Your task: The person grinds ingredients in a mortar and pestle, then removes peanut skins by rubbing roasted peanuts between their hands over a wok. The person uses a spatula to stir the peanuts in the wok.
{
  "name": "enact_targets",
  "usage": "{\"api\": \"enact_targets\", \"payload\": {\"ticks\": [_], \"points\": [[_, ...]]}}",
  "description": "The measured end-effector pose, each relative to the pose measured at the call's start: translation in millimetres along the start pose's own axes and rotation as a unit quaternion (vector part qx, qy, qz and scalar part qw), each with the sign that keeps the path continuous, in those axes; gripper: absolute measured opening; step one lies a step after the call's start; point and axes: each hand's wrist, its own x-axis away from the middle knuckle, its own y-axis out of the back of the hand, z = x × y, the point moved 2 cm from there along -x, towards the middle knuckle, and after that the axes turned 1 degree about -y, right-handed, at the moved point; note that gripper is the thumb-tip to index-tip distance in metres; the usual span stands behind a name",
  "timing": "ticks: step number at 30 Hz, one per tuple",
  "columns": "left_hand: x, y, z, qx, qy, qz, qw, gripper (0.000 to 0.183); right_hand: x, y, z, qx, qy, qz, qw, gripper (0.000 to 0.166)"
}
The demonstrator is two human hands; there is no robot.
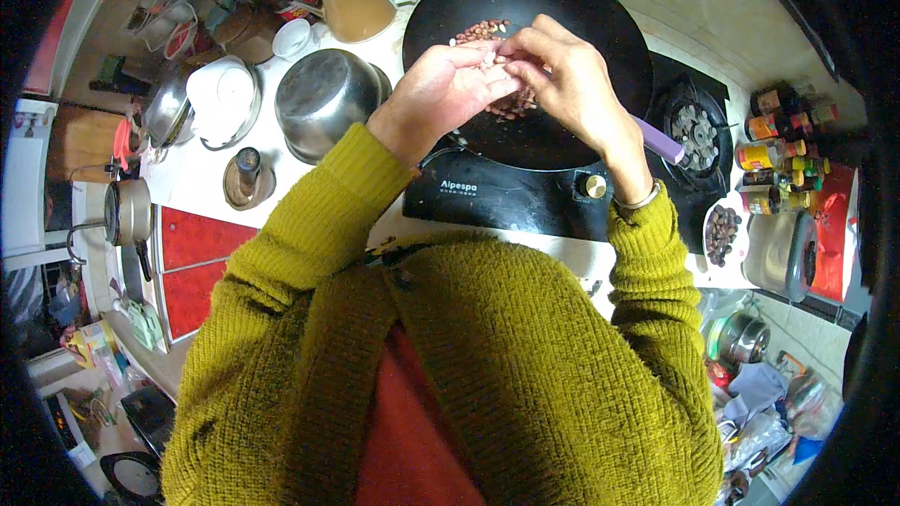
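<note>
A black wok (583, 21) sits on the cooktop (527, 200), with reddish-brown peanuts (481, 31) gathered in its bottom. Over it, my left hand (443, 88) is palm up and cupped around several pale, peeled-looking nuts (489, 62). My right hand (566, 81) reaches in from the other side, its thumb and fingertips bent together at the nuts in the left palm. Whether a nut is pinched between those fingertips is hidden. Both hands partly cover the peanuts in the wok. A purple handle (659, 140) sticks out beside my right wrist.
Left of the wok stand a steel pot (323, 102), a tan kettle (358, 7) and a small brown vessel (248, 179). A bare gas burner (692, 128) lies to the right. Beyond it are sauce bottles (770, 154) and a white dish of dark brown nuts or dates (724, 233).
</note>
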Motion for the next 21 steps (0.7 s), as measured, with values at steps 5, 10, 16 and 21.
{"api": "enact_targets", "payload": {"ticks": [5, 10, 16, 21], "points": [[-1.6, 8.9, 0.9, 0.031, 0.042, 0.101, 0.994, 0.028, 0.0, -5.1, -3.2, 0.034, 0.021, 0.001, 0.999, 0.016], [3.0, 2.5, 6.8, 0.014, 0.020, 0.065, 0.998, 0.028, -1.7, -8.2, -3.9, 0.050, 0.037, 0.020, 0.998, 0.015], [7.3, 0.9, 11.8, -0.192, 0.010, -0.077, 0.978, 0.032, 0.8, -6.0, 0.5, 0.103, 0.085, 0.027, 0.991, 0.017], [9.5, -8.1, 15.8, -0.236, 0.021, -0.171, 0.956, 0.034, 6.2, -18.0, 0.2, 0.118, 0.075, 0.046, 0.989, 0.024]]}}
